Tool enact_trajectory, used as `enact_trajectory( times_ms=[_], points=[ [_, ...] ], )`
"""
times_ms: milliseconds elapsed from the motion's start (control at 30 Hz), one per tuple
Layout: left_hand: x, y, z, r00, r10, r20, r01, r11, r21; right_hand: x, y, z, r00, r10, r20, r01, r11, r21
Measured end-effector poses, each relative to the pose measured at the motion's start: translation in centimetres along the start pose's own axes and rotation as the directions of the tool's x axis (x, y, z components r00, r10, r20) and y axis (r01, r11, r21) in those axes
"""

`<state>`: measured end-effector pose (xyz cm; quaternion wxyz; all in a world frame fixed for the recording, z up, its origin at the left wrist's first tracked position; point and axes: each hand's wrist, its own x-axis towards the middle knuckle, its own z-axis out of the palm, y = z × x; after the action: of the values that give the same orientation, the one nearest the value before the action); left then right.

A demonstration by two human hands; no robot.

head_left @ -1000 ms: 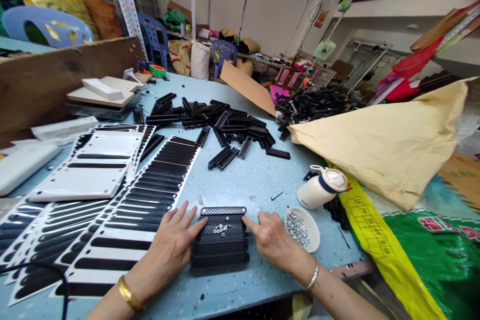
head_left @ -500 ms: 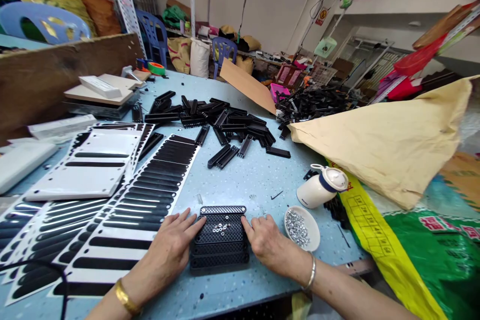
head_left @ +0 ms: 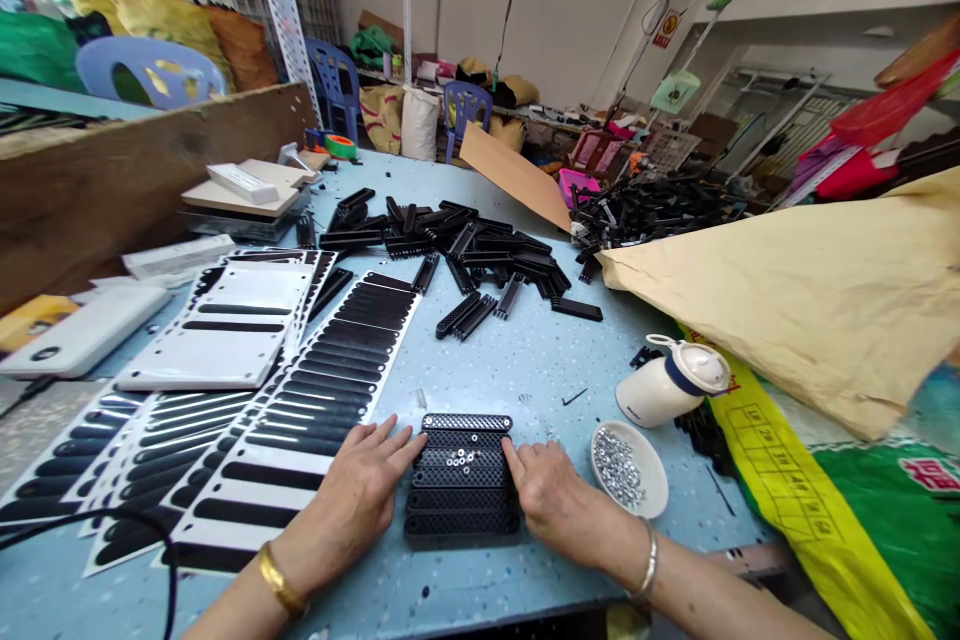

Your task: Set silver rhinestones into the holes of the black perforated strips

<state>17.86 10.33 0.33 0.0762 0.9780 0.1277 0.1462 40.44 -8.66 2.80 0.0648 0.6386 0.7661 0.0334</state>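
- Left hand (head_left: 358, 492): lower centre of the frame, palm down on the blue table (head_left: 517, 360), fingers spread and flat, gripping nothing; its fingertips touch the left edge of the row of black perforated plastic strips (head_left: 463, 478).
- Right hand (head_left: 551, 495): just right of the strips, fingers loosely curled and pressed against their right edge, closed around nothing.
- Black perforated plastic strips: several laid side by side between the two hands, near the table's front edge; a small cluster of silver nuts (head_left: 460, 459) lies on top.
- White shallow dish of silver nuts (head_left: 628, 468): just right of the right hand.
- White lidded jug (head_left: 670, 388): lying tilted above the dish.
- White backing sheets with black oblong stickers (head_left: 315, 400): left half of the frame, overlapping.
- Heap of loose black strips (head_left: 465, 245): upper centre.
- Tan paper sack (head_left: 810, 290): right side.
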Motion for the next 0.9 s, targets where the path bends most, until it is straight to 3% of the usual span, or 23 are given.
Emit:
enact_trajectory(
  times_ms=[367, 767, 900],
  points=[
    [0.8, -0.7, -0.7, 0.994, 0.018, -0.112, -0.027, 0.997, -0.079, -0.1, 0.0, 0.0, 1.000, 0.006, -0.013, -0.006, 0.999, 0.038],
    [1.4, 0.6, -1.1, 0.999, -0.008, 0.032, 0.011, 0.996, -0.086, -0.1, 0.0, -0.2, 1.000, 0.006, -0.019, -0.005, 0.999, 0.041],
    [1.7, 0.8, -1.0, 1.000, -0.011, 0.018, 0.012, 0.997, -0.079, -0.2, 0.0, -0.3, 1.000, 0.010, -0.010, -0.010, 0.999, 0.043]
  ],
)
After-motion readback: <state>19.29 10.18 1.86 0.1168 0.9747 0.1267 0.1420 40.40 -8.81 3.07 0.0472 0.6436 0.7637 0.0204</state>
